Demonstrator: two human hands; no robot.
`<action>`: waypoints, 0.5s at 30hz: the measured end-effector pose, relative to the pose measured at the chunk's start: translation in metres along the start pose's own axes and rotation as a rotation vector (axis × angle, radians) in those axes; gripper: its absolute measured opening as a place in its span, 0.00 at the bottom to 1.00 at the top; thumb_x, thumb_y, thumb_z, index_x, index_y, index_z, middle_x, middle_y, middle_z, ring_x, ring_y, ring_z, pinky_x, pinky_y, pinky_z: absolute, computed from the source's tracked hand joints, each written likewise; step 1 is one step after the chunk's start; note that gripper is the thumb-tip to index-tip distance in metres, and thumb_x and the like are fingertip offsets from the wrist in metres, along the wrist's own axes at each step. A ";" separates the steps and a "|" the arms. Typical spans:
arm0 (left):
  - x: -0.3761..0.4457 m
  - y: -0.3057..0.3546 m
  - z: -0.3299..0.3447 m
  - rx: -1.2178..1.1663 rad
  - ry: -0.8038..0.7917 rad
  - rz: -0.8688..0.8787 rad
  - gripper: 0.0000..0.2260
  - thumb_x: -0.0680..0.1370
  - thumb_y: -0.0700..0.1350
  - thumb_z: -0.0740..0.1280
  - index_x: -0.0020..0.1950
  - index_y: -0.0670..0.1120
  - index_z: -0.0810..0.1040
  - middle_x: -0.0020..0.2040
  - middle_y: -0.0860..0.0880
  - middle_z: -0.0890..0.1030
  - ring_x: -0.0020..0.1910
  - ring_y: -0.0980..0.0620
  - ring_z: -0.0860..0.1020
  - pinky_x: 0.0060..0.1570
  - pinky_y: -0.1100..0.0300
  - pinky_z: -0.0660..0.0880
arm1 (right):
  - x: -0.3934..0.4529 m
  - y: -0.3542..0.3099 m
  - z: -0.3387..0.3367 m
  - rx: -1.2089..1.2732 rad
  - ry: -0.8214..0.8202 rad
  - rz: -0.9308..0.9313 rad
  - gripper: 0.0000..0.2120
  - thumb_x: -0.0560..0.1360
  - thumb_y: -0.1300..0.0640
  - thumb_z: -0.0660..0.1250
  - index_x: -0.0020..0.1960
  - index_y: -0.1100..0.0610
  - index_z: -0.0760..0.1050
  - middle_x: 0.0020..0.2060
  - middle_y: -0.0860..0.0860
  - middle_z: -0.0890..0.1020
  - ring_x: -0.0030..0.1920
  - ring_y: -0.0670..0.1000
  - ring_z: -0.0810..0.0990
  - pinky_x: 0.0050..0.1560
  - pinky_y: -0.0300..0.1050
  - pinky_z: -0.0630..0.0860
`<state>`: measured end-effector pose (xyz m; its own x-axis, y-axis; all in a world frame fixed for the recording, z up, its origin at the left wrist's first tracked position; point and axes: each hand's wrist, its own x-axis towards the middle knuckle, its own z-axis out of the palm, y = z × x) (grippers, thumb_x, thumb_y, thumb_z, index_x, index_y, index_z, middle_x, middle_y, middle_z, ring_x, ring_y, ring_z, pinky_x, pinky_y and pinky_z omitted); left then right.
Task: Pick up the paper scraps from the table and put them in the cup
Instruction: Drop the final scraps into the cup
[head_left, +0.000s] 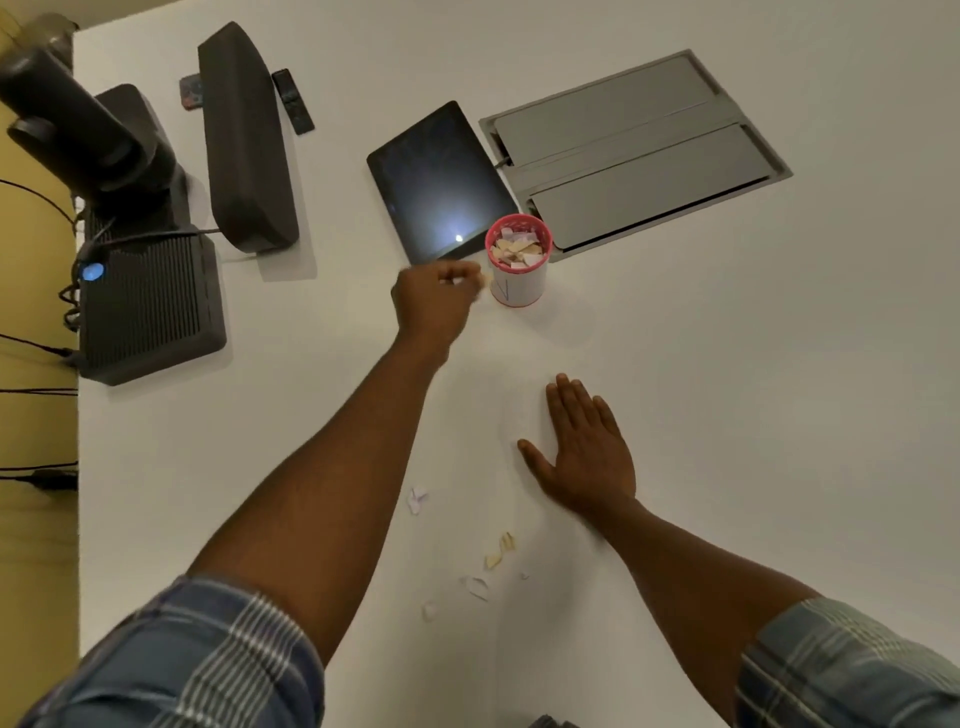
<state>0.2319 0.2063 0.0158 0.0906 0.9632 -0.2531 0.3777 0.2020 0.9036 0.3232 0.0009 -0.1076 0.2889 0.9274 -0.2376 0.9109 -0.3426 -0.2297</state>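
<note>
The head view showed the left hand (434, 296) pinching a scrap (487, 279) just left of the cup (519, 283), below its rim, while the right hand (584, 449) lay flat.

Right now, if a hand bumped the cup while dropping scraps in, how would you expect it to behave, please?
The cup looks taller than wide and thin-walled like paper, so it is probably light and could tip or slide from a sideways knock. Its only fill is paper scraps, which likely add little weight. The left hand is close beside it, so a gentle drop seems wise.
</note>
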 end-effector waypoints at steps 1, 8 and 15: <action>0.008 0.006 0.008 0.067 0.014 0.059 0.06 0.71 0.41 0.74 0.47 0.44 0.84 0.42 0.49 0.84 0.40 0.53 0.82 0.45 0.62 0.80 | 0.000 0.000 0.000 0.004 0.011 0.003 0.39 0.76 0.31 0.41 0.78 0.54 0.41 0.78 0.48 0.42 0.76 0.46 0.38 0.77 0.48 0.43; 0.048 0.027 0.060 0.616 -0.037 0.429 0.07 0.75 0.42 0.69 0.52 0.43 0.82 0.50 0.45 0.83 0.49 0.51 0.81 0.49 0.65 0.75 | 0.001 0.001 0.002 0.051 0.041 0.006 0.38 0.76 0.32 0.44 0.78 0.53 0.44 0.78 0.48 0.46 0.77 0.46 0.41 0.77 0.48 0.44; 0.060 0.030 0.084 1.084 -0.264 0.563 0.15 0.77 0.42 0.67 0.62 0.39 0.76 0.57 0.40 0.79 0.58 0.44 0.76 0.57 0.57 0.72 | 0.002 0.002 0.002 0.049 0.020 0.002 0.38 0.77 0.31 0.41 0.78 0.52 0.41 0.78 0.48 0.43 0.77 0.47 0.39 0.77 0.49 0.43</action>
<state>0.3260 0.2550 -0.0012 0.6203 0.7781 -0.0992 0.7792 -0.5969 0.1911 0.3247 0.0018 -0.1103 0.2970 0.9294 -0.2189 0.8950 -0.3509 -0.2755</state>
